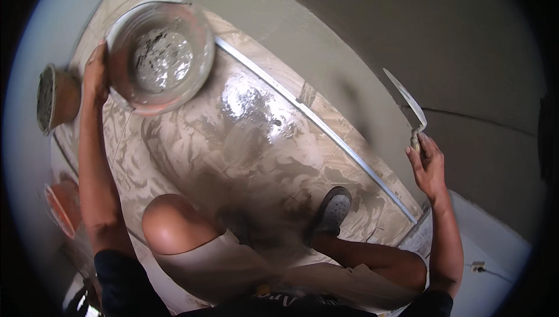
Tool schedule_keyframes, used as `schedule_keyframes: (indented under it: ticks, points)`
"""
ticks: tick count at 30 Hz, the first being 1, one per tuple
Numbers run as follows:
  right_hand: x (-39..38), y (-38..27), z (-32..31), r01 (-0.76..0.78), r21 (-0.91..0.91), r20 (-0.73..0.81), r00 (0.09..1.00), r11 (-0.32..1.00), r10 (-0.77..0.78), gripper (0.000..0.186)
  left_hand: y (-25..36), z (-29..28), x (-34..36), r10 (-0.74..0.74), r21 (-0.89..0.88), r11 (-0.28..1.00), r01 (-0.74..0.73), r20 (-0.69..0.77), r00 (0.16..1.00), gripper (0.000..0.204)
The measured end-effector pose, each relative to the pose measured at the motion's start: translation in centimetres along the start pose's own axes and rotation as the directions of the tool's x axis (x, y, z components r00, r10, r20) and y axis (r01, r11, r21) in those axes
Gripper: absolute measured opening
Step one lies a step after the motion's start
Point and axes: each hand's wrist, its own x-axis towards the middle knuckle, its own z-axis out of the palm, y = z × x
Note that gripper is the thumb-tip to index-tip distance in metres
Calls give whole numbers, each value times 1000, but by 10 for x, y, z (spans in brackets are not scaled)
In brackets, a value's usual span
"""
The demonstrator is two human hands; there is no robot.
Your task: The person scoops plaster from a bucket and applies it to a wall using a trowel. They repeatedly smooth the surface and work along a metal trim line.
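My left hand [97, 77] grips the outer side of a wide round bucket [202, 64] with a smeared rim and a handle at its far edge. Wet grey mortar [166, 61] covers the bucket's bottom. Out to the right, my right hand [428, 165] is closed around the handle of a trowel [409, 98]. The trowel's narrow blade points up and away from me, near the grey plastered wall [466, 55]. The fingers of my left hand are partly hidden behind the bucket's side.
A long metal straightedge [314, 119] lies diagonally on the wet, smeared floor [198, 148]. At the left stand a mortar-filled bucket [68, 100] and an orange bucket [65, 202]. My grey clog [336, 211] is near the straightedge. A wall socket [477, 267] with a cord is at lower right.
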Motion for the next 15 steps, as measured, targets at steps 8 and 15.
schedule_keyframes:
  ticks: [8, 15]
  points:
    - [18, -17, 68, -179, 508, 263, 964, 843, 46, 40, 83, 101, -144, -8, 291, 957, -2, 35, 999, 49]
    - [2, -40, 46, -115, 526, 409, 903, 843, -132, 26, 82, 133, -225, -304, -8, 950, 311, 179, 936, 35]
